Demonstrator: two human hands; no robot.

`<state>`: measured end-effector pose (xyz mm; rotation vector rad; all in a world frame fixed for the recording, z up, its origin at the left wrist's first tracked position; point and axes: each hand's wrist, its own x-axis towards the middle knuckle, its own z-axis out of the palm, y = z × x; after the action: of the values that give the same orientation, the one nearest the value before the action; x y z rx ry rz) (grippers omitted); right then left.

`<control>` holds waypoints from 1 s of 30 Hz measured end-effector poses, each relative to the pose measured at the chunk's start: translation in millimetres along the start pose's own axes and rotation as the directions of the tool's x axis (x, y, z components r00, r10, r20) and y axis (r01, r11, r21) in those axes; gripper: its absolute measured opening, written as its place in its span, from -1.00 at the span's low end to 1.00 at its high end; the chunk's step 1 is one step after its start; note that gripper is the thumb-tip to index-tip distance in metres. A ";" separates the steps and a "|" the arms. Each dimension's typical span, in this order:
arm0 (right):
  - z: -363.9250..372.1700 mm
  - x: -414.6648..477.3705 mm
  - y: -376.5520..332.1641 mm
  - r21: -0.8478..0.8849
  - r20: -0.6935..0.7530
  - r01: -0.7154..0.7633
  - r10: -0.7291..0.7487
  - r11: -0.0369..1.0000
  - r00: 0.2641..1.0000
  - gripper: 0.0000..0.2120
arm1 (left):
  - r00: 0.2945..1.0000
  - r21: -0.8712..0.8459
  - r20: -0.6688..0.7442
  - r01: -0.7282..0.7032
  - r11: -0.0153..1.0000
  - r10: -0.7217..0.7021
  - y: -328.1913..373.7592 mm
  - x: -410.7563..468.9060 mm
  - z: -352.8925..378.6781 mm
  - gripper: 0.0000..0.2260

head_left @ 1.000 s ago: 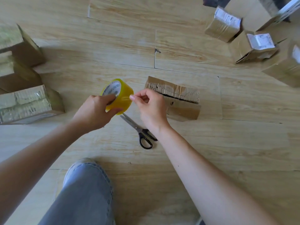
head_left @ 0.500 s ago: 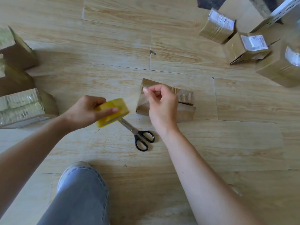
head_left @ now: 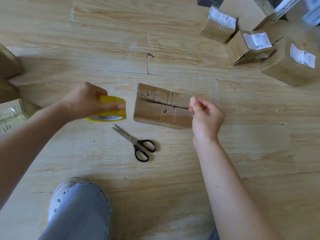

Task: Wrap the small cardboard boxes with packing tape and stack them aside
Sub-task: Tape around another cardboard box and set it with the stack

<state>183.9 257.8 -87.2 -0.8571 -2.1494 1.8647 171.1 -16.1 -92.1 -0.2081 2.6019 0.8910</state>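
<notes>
The left hand [head_left: 83,101] gripped the yellow tape roll [head_left: 112,112] from above, fingers curled over the far rim and thumb pressed along the near edge. The roll was held flat, low over the wooden floor [head_left: 173,174], just left of the small cardboard box [head_left: 155,111] and not touching it.

The box lay flat at centre, its torn top seam facing up. The right hand [head_left: 206,116] hovered over the box's right end, thumb and forefinger pinched together and the other fingers loosely curled. Whether a tape end sat in that pinch could not be told — clear film was not discernible.

Black-handled scissors [head_left: 136,142] lay closed on the floor just in front of the box, blades pointing toward the roll.

Three labelled boxes [head_left: 251,45] stood grouped at upper right, well apart from the work area. A film-wrapped box [head_left: 10,115] sat at the left edge — partly cut off. A knee in blue jeans [head_left: 78,210] occupied the lower foreground.
</notes>
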 end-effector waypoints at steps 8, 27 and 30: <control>-27.4 22.1 3.5 0.064 -0.155 -0.066 0.075 0.996 0.985 -0.95 | 0.999 0.048 0.043 -0.024 0.999 0.022 12.4 16.4 -15.6 -0.53; -28.7 44.6 27.3 0.065 -0.175 -0.253 0.261 0.965 0.949 -0.90 | 0.998 0.252 0.060 0.000 0.968 -0.016 44.1 40.4 -25.4 -0.41; -29.6 48.4 32.6 0.010 -0.175 -0.244 0.242 0.970 0.954 -0.94 | 0.998 0.255 0.065 0.000 0.967 -0.017 43.7 41.1 -22.2 -0.42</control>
<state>168.5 310.0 -123.6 -1.2892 -2.0275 1.8035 115.3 4.0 -68.0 -0.1171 2.6183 0.5423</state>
